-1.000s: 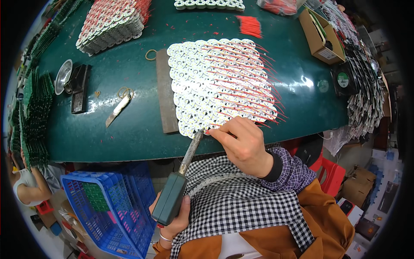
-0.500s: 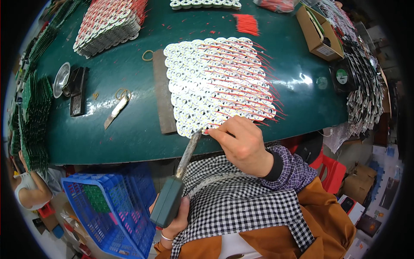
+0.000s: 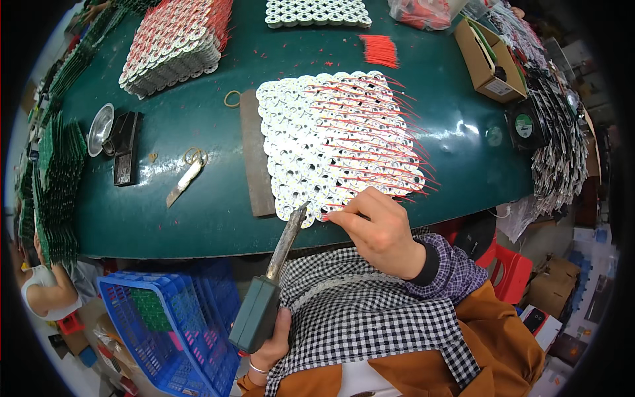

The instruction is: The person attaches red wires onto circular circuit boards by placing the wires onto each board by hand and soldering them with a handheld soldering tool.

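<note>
Bare mat (image 3: pixel 198 218) left of board (image 3: pixel 337 139)

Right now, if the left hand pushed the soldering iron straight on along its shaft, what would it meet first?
Probably the near edge of the panel of round white boards; the soldering iron in the left hand already points there.

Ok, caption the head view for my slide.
Left hand holds soldering iron to white disc panel; right hand pinches red wire.

Soldering iron (image 3: pixel 278 274): grey-green handle, metal shaft tilted up-right, tip at the panel's near edge.
Panel (image 3: pixel 337 142): flat sheet of white round boards.
Wires (image 3: pixel 370 132): thin, red, lying across it.
</note>
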The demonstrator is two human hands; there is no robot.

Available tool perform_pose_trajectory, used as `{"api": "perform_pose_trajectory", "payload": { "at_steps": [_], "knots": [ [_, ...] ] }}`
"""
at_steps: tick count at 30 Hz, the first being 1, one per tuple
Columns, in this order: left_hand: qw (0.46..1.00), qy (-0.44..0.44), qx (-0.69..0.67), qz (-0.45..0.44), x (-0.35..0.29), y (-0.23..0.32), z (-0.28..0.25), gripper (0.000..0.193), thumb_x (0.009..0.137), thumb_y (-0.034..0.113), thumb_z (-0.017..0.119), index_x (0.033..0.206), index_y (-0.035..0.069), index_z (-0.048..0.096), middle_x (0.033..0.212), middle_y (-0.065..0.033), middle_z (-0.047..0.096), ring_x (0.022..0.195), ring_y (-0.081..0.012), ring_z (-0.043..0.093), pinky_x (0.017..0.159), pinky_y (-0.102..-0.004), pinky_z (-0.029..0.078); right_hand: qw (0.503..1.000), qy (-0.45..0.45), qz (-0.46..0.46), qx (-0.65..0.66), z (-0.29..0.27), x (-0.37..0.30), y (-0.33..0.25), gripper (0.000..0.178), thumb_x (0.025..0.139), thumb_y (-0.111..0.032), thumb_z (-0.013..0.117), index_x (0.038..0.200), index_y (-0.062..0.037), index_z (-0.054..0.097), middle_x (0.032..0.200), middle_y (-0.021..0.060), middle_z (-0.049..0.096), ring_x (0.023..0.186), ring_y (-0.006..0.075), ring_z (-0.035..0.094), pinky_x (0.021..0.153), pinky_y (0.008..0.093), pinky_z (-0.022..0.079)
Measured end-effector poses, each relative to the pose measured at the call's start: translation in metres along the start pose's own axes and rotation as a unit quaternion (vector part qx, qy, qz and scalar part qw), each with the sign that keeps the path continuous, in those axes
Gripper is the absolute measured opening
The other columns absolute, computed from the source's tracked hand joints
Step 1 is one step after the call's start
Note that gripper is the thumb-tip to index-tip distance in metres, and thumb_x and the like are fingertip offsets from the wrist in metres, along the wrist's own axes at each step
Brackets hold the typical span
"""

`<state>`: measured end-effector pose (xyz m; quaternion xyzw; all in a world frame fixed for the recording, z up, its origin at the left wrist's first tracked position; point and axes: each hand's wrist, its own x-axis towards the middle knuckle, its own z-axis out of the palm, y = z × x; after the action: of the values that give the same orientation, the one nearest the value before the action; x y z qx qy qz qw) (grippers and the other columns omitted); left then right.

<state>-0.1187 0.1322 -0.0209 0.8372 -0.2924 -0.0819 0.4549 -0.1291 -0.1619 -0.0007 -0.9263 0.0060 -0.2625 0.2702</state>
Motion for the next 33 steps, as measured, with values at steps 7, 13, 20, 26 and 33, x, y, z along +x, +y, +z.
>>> {"api": "perform_pose_trajectory", "payload": {
  "at_steps": [7, 13, 20, 26, 33],
  "knots": [
    [0.984, 0.047, -0.147, -0.093, 0.005, 0.006, 0.004, 0.042, 0.09, -0.005, 0.066, 0.131, -0.005, 0.056, 0.122, -0.0157, 0.067, 0.066, -0.0125, 0.06, 0.057, -0.0265, 0.05, 1.0, 0.019, -0.002, 0.013, -0.016, 0.019, -0.008, 0.019, 0.071, 0.003, 0.075, 0.089, -0.0031, 0.071, 0.074, 0.0052, 0.052, 0.069, 0.022, 0.055, 0.058, 0.0349, 0.045],
    [0.999, 0.002, -0.033, -0.038, 0.017, 0.009, 0.002, 0.042, 0.091, -0.006, 0.065, 0.132, -0.004, 0.056, 0.121, -0.015, 0.068, 0.067, -0.0116, 0.06, 0.058, -0.0258, 0.05, 0.999, 0.045, 0.01, 0.027, 0.011, 0.02, 0.012, 0.021, 0.073, 0.004, 0.079, 0.091, -0.006, 0.075, 0.069, 0.0045, 0.05, 0.063, 0.02, 0.052, 0.055, 0.0345, 0.042],
    [0.996, 0.013, -0.06, -0.069, 0.019, 0.001, 0.006, 0.038, 0.091, -0.007, 0.067, 0.128, -0.004, 0.06, 0.116, -0.013, 0.069, 0.07, -0.0108, 0.062, 0.059, -0.0254, 0.051, 1.0, 0.023, -0.001, 0.01, 0.012, 0.019, 0.014, 0.021, 0.071, 0.003, 0.075, 0.091, -0.0044, 0.073, 0.073, 0.0051, 0.053, 0.068, 0.0215, 0.056, 0.056, 0.0346, 0.045],
    [0.995, -0.011, -0.07, -0.074, 0.018, -0.013, 0.007, 0.034, 0.091, -0.005, 0.069, 0.124, -0.004, 0.062, 0.107, -0.0106, 0.069, 0.07, -0.011, 0.062, 0.059, -0.0261, 0.051, 0.999, 0.031, 0.002, 0.01, 0.014, 0.02, 0.014, 0.02, 0.071, 0.003, 0.074, 0.089, -0.0045, 0.073, 0.073, 0.0049, 0.052, 0.068, 0.0212, 0.056, 0.057, 0.0343, 0.045],
    [0.991, -0.007, -0.103, -0.087, 0.026, -0.006, 0.006, 0.029, 0.091, -0.003, 0.071, 0.119, -0.005, 0.063, 0.096, -0.01, 0.069, 0.068, -0.012, 0.062, 0.059, -0.0272, 0.051, 1.0, 0.027, 0.004, -0.002, 0.014, 0.02, 0.013, 0.017, 0.073, 0.0, 0.075, 0.088, -0.0047, 0.072, 0.074, 0.0046, 0.052, 0.069, 0.0208, 0.055, 0.058, 0.0343, 0.045]
  ]
}}
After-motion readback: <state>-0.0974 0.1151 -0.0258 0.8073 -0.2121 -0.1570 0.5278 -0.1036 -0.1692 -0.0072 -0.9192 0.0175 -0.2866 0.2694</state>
